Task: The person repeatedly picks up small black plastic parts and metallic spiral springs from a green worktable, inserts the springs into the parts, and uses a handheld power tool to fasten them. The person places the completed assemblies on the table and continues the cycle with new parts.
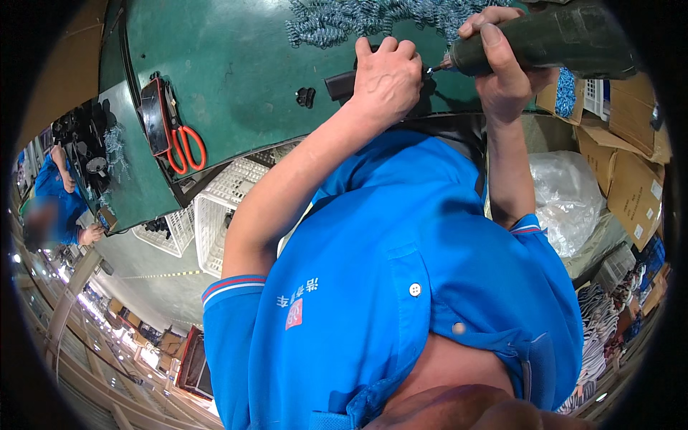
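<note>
My left hand [387, 75] presses down, fingers curled, on a flat black plastic part [340, 85] lying on the green worktable [236, 64]. My right hand [503, 68] grips a dark green electric screwdriver [552, 44] held sideways. Its metal bit [436, 69] points left and meets the part just beside my left knuckles. Most of the black part is hidden under my left hand. My blue polo shirt fills the lower middle of the view.
A heap of small blue-grey coil springs [358, 18] lies at the table's far edge. Red-handled scissors [188, 148] and a small black piece [306, 96] rest on the table. White crates [229, 193], cardboard boxes [631, 172] and a plastic bag [566, 197] stand around; another person in blue [54, 197] works at left.
</note>
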The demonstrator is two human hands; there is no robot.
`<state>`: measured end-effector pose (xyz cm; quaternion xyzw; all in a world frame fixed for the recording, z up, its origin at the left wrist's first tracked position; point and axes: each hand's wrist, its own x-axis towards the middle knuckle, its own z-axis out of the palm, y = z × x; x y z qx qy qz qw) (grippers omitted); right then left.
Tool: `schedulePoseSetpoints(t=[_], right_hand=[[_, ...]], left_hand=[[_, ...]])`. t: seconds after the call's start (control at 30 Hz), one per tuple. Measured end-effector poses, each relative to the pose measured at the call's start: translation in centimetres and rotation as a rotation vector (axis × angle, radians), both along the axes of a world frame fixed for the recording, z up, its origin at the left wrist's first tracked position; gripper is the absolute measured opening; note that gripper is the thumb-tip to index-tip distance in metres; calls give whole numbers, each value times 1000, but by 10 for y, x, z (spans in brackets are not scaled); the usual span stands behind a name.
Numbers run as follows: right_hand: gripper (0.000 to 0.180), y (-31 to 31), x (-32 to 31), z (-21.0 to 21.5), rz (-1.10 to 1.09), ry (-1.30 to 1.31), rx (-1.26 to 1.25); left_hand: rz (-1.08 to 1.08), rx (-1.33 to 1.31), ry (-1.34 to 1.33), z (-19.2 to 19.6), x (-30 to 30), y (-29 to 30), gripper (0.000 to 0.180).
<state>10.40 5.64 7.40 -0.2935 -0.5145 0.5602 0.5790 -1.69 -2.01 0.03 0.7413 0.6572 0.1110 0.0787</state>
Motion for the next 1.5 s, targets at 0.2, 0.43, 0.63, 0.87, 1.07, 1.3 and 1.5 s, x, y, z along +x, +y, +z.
schedulePoseSetpoints(t=[0.2, 0.43, 0.63, 0.87, 1.07, 1.3, 1.5], right_hand=[[15, 0, -3, -3, -11, -21, 27], [46, -6, -8, -4, -118, -15, 19], [51, -4, -9, -6, -39, -4, 67], [26, 45, 16, 3, 649, -367, -568], [65, 0, 4, -40, 319, -7, 238], [57, 14, 8, -45, 358, -238, 388], [53, 15, 33, 13, 157, -157, -88]], left_hand=[[0, 6, -4, -1, -1, -1, 23], [4, -1, -12, -2, -1, -1, 23], [9, -14, -1, -2, 0, 1, 23], [5, 44, -12, -3, -1, 0, 14], [14, 87, -48, -5, -1, -1, 15], [-27, 48, -63, -1, -1, 0, 44], [9, 10, -62, 4, 0, -5, 29]])
